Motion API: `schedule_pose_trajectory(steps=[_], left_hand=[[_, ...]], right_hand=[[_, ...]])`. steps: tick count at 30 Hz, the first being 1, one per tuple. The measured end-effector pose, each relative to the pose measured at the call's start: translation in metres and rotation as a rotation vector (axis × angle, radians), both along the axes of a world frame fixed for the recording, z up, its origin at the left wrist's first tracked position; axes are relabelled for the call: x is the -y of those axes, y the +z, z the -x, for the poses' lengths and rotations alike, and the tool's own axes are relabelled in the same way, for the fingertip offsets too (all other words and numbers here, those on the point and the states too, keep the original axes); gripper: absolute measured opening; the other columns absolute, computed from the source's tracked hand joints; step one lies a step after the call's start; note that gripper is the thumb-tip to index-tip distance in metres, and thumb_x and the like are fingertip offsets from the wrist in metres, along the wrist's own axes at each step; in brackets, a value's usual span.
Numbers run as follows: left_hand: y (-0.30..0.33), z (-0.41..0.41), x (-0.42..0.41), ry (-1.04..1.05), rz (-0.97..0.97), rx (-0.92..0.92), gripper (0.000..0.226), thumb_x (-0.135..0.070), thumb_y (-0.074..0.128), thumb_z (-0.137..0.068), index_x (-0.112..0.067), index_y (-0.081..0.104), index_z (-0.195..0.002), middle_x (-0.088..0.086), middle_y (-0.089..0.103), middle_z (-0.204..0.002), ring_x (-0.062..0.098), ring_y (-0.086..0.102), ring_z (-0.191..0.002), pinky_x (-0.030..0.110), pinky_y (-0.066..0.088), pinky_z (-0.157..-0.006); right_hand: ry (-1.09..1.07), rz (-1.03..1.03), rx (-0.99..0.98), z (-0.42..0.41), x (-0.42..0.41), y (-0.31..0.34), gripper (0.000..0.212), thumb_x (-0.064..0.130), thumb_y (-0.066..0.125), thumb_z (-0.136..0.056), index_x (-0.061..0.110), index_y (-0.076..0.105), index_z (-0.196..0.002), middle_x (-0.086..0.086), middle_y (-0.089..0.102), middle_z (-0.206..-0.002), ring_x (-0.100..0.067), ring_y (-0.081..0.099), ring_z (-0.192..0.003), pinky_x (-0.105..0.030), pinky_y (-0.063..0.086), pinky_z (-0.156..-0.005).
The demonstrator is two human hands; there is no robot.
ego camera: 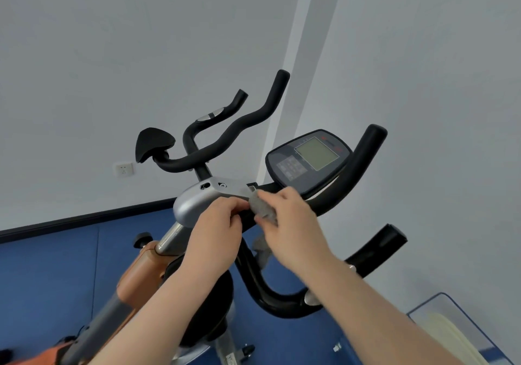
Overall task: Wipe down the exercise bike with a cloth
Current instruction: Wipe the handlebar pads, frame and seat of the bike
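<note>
Right hand pinches grey cloth, pressing it on black bar beside silver handlebar clamp. Left hand curls round same bar just left of cloth, steadying. Hands nearly touching. Beyond right hand: console, untouched by cloth now. Farther out: handlebars, orange frame below left hand. Judgement: wiping under way at handlebar centre; console, grips, frame, lower parts likely left.

Walls: plain pale grey walls, meeting at a lighter vertical corner strip.
Socket: white wall socket low on the left wall.
Skirting: dark baseboard along the wall foot.
Floor: blue floor.
Corner: clear plastic bin at lower right.
</note>
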State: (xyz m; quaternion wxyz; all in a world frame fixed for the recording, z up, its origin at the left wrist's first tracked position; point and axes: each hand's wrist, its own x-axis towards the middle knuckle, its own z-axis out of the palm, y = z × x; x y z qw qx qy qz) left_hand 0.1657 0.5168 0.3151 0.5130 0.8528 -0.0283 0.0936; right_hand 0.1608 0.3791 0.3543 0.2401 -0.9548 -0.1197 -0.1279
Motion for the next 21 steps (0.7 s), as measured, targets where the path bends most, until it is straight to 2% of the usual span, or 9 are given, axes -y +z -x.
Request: schedule_pose_trajectory(steps=[4, 6, 8, 10, 12, 14, 16, 18, 21], left_hand=[[-0.003, 0.002, 0.000, 0.023, -0.013, -0.001, 0.034, -0.007, 0.048, -0.095, -0.036, 0.063, -0.107, -0.023, 0.060, -0.106, -0.004, 0.055, -0.100, 0.011, 0.039, -0.082], [-0.004, 0.000, 0.001, 0.034, -0.024, 0.009, 0.033, -0.009, 0.048, -0.096, -0.037, 0.062, -0.106, -0.026, 0.058, -0.104, -0.007, 0.053, -0.098, 0.007, 0.036, -0.078], [-0.003, 0.000, 0.001, 0.030, -0.021, 0.015, 0.033, -0.009, 0.048, -0.096, -0.038, 0.062, -0.104, -0.025, 0.059, -0.104, -0.007, 0.053, -0.098, 0.007, 0.036, -0.078], [-0.003, 0.000, 0.001, 0.024, -0.015, 0.022, 0.033, -0.008, 0.049, -0.095, -0.037, 0.063, -0.105, -0.024, 0.060, -0.105, -0.005, 0.055, -0.099, 0.012, 0.040, -0.082], [-0.003, 0.001, 0.001, 0.021, -0.018, 0.026, 0.033, -0.009, 0.050, -0.095, -0.039, 0.061, -0.103, -0.023, 0.060, -0.105, -0.004, 0.056, -0.100, 0.017, 0.043, -0.085], [-0.004, 0.002, 0.000, 0.034, -0.040, 0.045, 0.032, -0.011, 0.051, -0.095, -0.040, 0.060, -0.105, -0.026, 0.058, -0.104, -0.006, 0.054, -0.100, 0.013, 0.041, -0.080], [-0.006, 0.002, 0.003, 0.037, -0.067, 0.067, 0.031, -0.013, 0.052, -0.095, -0.039, 0.061, -0.109, -0.027, 0.055, -0.106, -0.006, 0.053, -0.102, 0.011, 0.038, -0.078], [-0.006, 0.002, 0.006, 0.019, -0.088, 0.071, 0.031, -0.013, 0.053, -0.094, -0.036, 0.061, -0.113, -0.026, 0.053, -0.108, -0.002, 0.051, -0.105, 0.017, 0.040, -0.080], [0.000, -0.002, 0.007, -0.017, -0.102, 0.040, 0.029, -0.015, 0.055, -0.094, -0.036, 0.060, -0.114, -0.023, 0.053, -0.110, 0.003, 0.050, -0.109, 0.026, 0.044, -0.088]], right_hand=[[-0.167, -0.014, 0.165, -0.011, 0.039, 0.021, 0.041, 0.020, 0.064, -0.091, 0.025, 0.058, -0.131, 0.012, 0.039, -0.097, -0.004, 0.045, -0.081, -0.011, 0.033, -0.073], [-0.195, 0.138, 0.179, -0.003, 0.033, 0.017, 0.031, 0.006, 0.061, -0.089, 0.019, 0.062, -0.117, 0.008, 0.037, -0.095, -0.010, 0.044, -0.081, -0.016, 0.035, -0.067], [-0.091, 0.260, 0.150, 0.003, 0.015, 0.006, 0.027, -0.003, 0.057, -0.084, 0.017, 0.059, -0.103, 0.006, 0.033, -0.093, -0.015, 0.043, -0.085, -0.020, 0.035, -0.065], [0.008, 0.220, 0.091, -0.001, 0.014, 0.013, 0.035, 0.006, 0.059, -0.089, 0.023, 0.061, -0.120, 0.009, 0.037, -0.097, -0.011, 0.047, -0.090, -0.017, 0.038, -0.072], [-0.014, 0.123, 0.101, -0.010, 0.035, 0.034, 0.043, 0.018, 0.064, -0.090, 0.029, 0.058, -0.132, 0.013, 0.042, -0.099, -0.002, 0.046, -0.083, -0.008, 0.033, -0.073], [-0.157, 0.079, 0.195, -0.016, 0.059, 0.048, 0.043, 0.016, 0.064, -0.090, 0.025, 0.058, -0.132, 0.010, 0.044, -0.101, -0.004, 0.048, -0.081, -0.006, 0.033, -0.071], [-0.294, 0.148, 0.168, -0.012, 0.066, 0.047, 0.035, 0.011, 0.058, -0.093, 0.017, 0.059, -0.128, 0.004, 0.044, -0.107, -0.014, 0.051, -0.088, -0.017, 0.040, -0.075], [-0.269, 0.214, 0.089, -0.004, 0.057, 0.035, 0.029, 0.004, 0.054, -0.092, 0.016, 0.058, -0.118, 0.000, 0.042, -0.108, -0.018, 0.051, -0.092, -0.027, 0.044, -0.076], [-0.122, 0.199, 0.098, 0.004, 0.063, 0.043, 0.040, 0.003, 0.064, -0.087, 0.022, 0.063, -0.122, 0.008, 0.044, -0.102, -0.011, 0.052, -0.087, -0.017, 0.041, -0.075]])
